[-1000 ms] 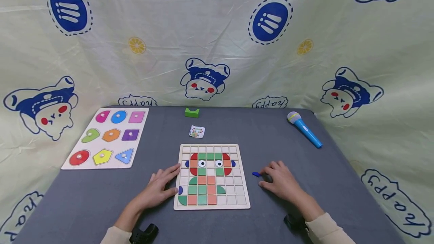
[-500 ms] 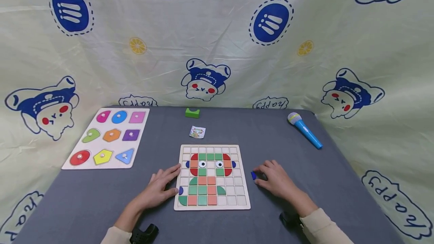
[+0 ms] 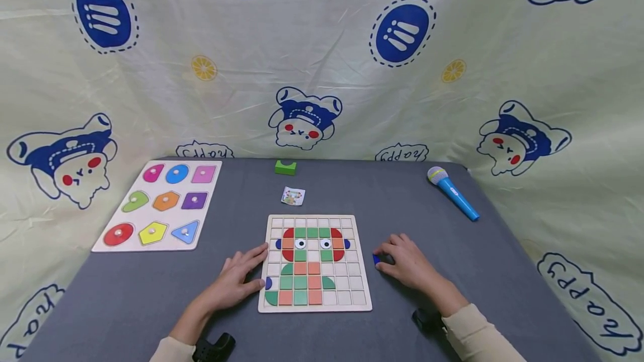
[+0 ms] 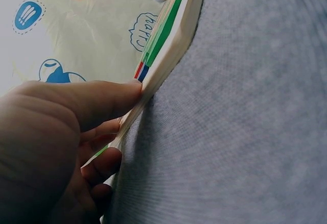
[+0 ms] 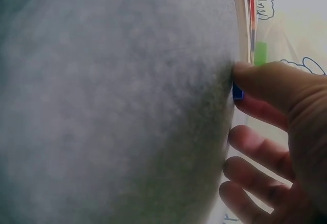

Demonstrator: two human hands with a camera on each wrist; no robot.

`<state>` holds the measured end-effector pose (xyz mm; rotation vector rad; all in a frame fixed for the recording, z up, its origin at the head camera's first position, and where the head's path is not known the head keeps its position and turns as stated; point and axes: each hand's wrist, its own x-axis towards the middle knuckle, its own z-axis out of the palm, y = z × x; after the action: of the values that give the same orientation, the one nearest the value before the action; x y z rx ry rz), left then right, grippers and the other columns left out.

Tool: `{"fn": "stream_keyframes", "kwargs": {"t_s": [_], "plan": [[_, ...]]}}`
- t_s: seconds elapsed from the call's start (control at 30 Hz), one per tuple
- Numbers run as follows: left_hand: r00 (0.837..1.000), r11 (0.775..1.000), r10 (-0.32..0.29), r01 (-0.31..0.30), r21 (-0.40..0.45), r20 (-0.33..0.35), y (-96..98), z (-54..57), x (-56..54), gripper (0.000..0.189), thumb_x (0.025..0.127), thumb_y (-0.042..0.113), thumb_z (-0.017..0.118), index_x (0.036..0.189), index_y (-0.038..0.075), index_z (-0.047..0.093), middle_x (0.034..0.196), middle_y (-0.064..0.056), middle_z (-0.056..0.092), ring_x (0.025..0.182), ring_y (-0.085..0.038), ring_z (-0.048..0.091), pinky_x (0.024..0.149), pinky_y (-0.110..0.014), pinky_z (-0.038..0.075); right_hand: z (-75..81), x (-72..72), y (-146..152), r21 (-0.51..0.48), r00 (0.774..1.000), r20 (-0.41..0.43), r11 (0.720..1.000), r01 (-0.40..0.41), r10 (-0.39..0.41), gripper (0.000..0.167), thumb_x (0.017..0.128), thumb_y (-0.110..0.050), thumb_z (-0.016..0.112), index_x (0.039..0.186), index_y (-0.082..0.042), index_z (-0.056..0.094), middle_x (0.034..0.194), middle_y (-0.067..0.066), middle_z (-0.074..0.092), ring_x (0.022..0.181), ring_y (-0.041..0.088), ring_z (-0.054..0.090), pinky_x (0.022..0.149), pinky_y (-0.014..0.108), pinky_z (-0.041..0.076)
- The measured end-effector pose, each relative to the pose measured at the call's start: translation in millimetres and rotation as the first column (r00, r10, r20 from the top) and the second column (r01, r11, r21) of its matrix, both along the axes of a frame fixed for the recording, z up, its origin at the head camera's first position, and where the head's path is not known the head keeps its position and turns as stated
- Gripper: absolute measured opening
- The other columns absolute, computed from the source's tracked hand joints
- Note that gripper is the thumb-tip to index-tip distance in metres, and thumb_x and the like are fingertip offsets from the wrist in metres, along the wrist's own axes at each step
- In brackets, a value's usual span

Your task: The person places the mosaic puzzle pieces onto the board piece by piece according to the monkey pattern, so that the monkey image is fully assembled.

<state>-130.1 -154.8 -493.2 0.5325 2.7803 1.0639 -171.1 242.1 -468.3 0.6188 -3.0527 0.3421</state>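
In the head view, a white square grid board [image 3: 342, 284] lies on the table, holding green, salmon, red and blue tiles plus two eye tiles. My left hand [image 3: 236, 279] rests at the board's left edge, its thumb and fingers fairly straight against the rim. The left wrist view shows that thumb [image 4: 107, 101] touching the board's side [image 4: 168, 55]. To the right of the board, my right hand [image 3: 410, 261] pinches a small blue tile [image 3: 376, 259] between thumb and index finger, low over the table. Most of this tile [image 5: 238, 91] is hidden by the thumb in the right wrist view.
A shape puzzle board [image 3: 113, 211] with knobbed pieces lies at the left. Behind the grid board are a small picture card [image 3: 293, 196] and a green arched block [image 3: 285, 168]. A blue toy microphone [image 3: 455, 195] lies at the back right. A printed curtain rises behind the table.
My right hand has moved slightly left toward the board and closed finger and thumb on the blue tile, which has turned. The left hand and the board stay put.
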Motion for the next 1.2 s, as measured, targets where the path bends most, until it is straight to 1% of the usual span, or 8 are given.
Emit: {"fn": "stream_keyframes", "kwargs": {"t_s": [0.1, 0.23, 0.47, 0.6, 0.77, 0.9, 1.1, 1.2], "plan": [[1.000, 1.000, -0.007, 0.007, -0.001, -0.003, 0.2, -0.5, 0.1, 0.063, 0.085, 0.021, 0.067, 0.143, 0.014, 0.043, 0.152, 0.005, 0.035, 0.102, -0.010, 0.035, 0.089, -0.043, 0.022, 0.3, 1.8, -2, -0.005, 1.000, -0.013, 1.000, -0.006, 0.006, 0.024, 0.079, -0.032, 0.074, 0.100, -0.021, 0.070, 0.091, -0.006, 0.055, 0.086, 0.012, 0.041, 0.076, 0.032, 0.036], [1.000, 1.000, -0.017, 0.017, 0.004, -0.008, 0.1, -1.1, 0.2, 0.063, 0.085, 0.021, 0.067, 0.143, 0.013, 0.042, 0.152, 0.004, 0.036, 0.101, -0.010, 0.035, 0.087, -0.041, 0.021, 3.6, 6.2, -10, -0.019, 0.999, -0.025, 0.999, -0.027, 0.027, 0.023, 0.080, -0.033, 0.074, 0.099, -0.022, 0.070, 0.092, -0.006, 0.056, 0.087, 0.012, 0.042, 0.076, 0.032, 0.037], [1.000, 1.000, -0.023, 0.023, 0.002, -0.018, 0.0, -1.0, 0.3, 0.064, 0.085, 0.021, 0.067, 0.143, 0.012, 0.042, 0.152, 0.003, 0.036, 0.102, -0.010, 0.035, 0.085, -0.039, 0.021, 14.2, 15.1, -39, -0.056, 0.995, -0.057, 0.995, -0.080, 0.077, 0.025, 0.078, -0.034, 0.075, 0.099, -0.021, 0.071, 0.092, -0.005, 0.056, 0.088, 0.011, 0.041, 0.078, 0.033, 0.037], [1.000, 1.000, -0.019, 0.019, 0.000, -0.014, 0.1, -1.6, 0.1, 0.064, 0.085, 0.021, 0.067, 0.143, 0.013, 0.042, 0.152, 0.003, 0.036, 0.102, -0.010, 0.035, 0.085, -0.039, 0.021, 14.7, 17.6, -62, -0.067, 0.984, -0.121, 0.987, -0.143, 0.134, 0.024, 0.076, -0.035, 0.076, 0.095, -0.022, 0.071, 0.089, -0.005, 0.056, 0.086, 0.009, 0.041, 0.077, 0.031, 0.036], [1.000, 1.000, -0.016, 0.016, 0.000, -0.001, 0.2, -1.3, 0.3, 0.064, 0.086, 0.023, 0.066, 0.144, 0.014, 0.041, 0.153, 0.003, 0.035, 0.102, -0.010, 0.035, 0.085, -0.039, 0.021, 14.1, 19.3, -88, -0.085, 0.960, -0.181, 0.970, -0.230, 0.212, 0.023, 0.075, -0.036, 0.077, 0.091, -0.021, 0.071, 0.087, -0.006, 0.057, 0.083, 0.010, 0.041, 0.076, 0.030, 0.037], [1.000, 1.000, -0.015, 0.015, 0.003, 0.005, 0.4, -0.6, 0.4, 0.064, 0.086, 0.023, 0.066, 0.144, 0.014, 0.041, 0.153, 0.003, 0.035, 0.102, -0.011, 0.035, 0.086, -0.040, 0.021, 14.0, 20.8, -110, -0.083, 0.954, -0.177, 0.962, -0.260, 0.242, 0.021, 0.077, -0.036, 0.075, 0.092, -0.022, 0.071, 0.088, -0.006, 0.057, 0.085, 0.010, 0.043, 0.077, 0.030, 0.039], [1.000, 1.000, 0.001, -0.001, 0.009, 0.018, 0.2, 0.6, 0.3, 0.063, 0.086, 0.022, 0.066, 0.144, 0.015, 0.042, 0.153, 0.004, 0.035, 0.103, -0.011, 0.035, 0.091, -0.046, 0.021, 13.4, 21.0, -142, -0.080, 0.958, -0.116, 0.959, -0.273, 0.264, 0.021, 0.080, -0.037, 0.072, 0.095, -0.023, 0.072, 0.089, -0.007, 0.058, 0.087, 0.010, 0.043, 0.077, 0.028, 0.038], [1.000, 1.000, 0.006, -0.006, 0.005, 0.025, 0.1, 1.0, 0.3, 0.063, 0.086, 0.023, 0.067, 0.144, 0.016, 0.042, 0.153, 0.005, 0.035, 0.102, -0.010, 0.035, 0.091, -0.046, 0.021, 14.3, 19.3, -156, -0.069, 0.961, -0.096, 0.962, -0.265, 0.258, 0.023, 0.081, -0.039, 0.071, 0.097, -0.024, 0.072, 0.092, -0.007, 0.058, 0.088, 0.010, 0.043, 0.078, 0.027, 0.038]]}}
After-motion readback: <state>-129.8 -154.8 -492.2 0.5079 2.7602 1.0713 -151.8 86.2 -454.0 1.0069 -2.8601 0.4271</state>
